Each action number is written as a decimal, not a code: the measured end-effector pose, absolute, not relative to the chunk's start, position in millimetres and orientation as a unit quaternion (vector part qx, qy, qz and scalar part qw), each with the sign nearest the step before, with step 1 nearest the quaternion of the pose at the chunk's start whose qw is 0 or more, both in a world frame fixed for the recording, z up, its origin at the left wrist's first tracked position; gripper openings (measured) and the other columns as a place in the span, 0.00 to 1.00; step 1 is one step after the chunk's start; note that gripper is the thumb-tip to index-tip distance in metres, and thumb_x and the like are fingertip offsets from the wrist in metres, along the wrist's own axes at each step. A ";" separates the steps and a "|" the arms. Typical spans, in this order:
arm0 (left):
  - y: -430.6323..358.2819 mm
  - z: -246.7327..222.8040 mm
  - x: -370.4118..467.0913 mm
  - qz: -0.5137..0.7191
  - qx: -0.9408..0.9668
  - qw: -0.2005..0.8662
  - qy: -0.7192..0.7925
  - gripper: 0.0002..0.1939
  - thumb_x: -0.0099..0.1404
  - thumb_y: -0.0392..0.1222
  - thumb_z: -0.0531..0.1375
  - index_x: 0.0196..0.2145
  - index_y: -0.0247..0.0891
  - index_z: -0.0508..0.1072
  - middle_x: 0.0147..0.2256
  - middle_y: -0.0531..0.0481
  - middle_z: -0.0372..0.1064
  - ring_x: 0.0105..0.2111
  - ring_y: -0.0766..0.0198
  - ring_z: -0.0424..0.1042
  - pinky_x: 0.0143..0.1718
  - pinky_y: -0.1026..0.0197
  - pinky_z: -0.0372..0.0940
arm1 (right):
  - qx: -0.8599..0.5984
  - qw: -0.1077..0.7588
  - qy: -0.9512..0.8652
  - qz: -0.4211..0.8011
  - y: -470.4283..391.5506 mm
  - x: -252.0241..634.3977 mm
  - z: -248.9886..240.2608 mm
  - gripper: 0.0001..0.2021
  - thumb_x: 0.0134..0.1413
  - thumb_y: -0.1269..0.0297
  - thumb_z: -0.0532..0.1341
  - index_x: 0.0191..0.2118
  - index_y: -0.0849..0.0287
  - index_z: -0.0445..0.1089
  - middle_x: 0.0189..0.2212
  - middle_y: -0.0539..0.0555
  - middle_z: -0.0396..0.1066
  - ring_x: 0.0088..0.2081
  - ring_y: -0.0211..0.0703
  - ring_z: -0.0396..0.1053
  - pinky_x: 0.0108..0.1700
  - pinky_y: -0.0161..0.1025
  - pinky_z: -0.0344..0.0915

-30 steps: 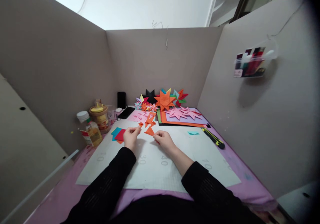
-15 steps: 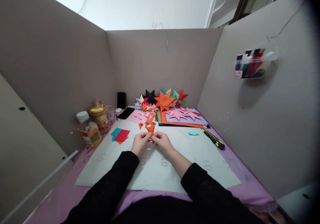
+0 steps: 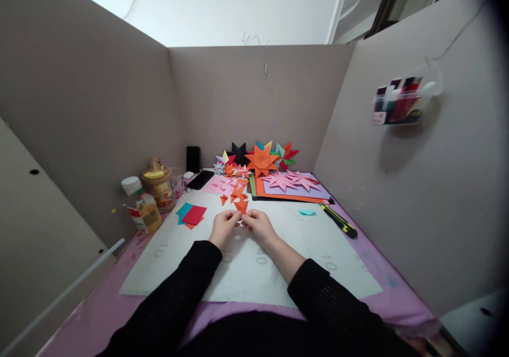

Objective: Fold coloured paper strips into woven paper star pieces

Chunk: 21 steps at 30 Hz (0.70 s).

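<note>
Orange paper [image 3: 241, 206] is pinched in the fingertips of the left hand [image 3: 223, 228] and right hand [image 3: 260, 227] (the two close together) over the white mat [image 3: 246, 283], near other orange pieces [image 3: 239, 189].

One small bright-orange folded-paper piece [image 3: 241, 207], roughly triangular, sits about mid-scene left to right. Wide edge's on the far side, and it narrows toward the near end, where it's pinched and partly hidden.
</note>
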State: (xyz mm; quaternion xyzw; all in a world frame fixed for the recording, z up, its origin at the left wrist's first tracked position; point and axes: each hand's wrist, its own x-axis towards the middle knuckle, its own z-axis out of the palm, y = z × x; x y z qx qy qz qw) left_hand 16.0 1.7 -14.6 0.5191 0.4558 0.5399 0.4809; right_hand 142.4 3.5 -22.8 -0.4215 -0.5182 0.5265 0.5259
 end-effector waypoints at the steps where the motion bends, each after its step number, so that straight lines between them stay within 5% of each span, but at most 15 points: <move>1: 1.4 -14.5 16.6 0.543 0.513 0.491 0.448 0.16 0.50 0.51 0.61 0.24 0.32 0.73 0.23 0.49 0.69 0.25 0.66 0.67 0.29 0.65 0.62 | -0.417 0.525 -0.507 0.541 3.3 142.1 -23.1 0.11 0.40 0.58 0.61 0.21 0.61 0.64 0.15 0.48 0.66 0.17 0.33 0.59 0.21 0.31 0.51; 21: 4.8 -24.0 21.9 0.596 0.429 0.519 0.438 0.15 0.47 0.49 0.64 0.25 0.32 0.72 0.23 0.51 0.67 0.25 0.69 0.65 0.30 0.65 0.61 | -0.444 0.526 -0.596 0.412 2.4 140.1 -20.3 0.10 0.45 0.61 0.57 0.20 0.60 0.60 0.16 0.45 0.59 0.20 0.33 0.55 0.24 0.32 0.52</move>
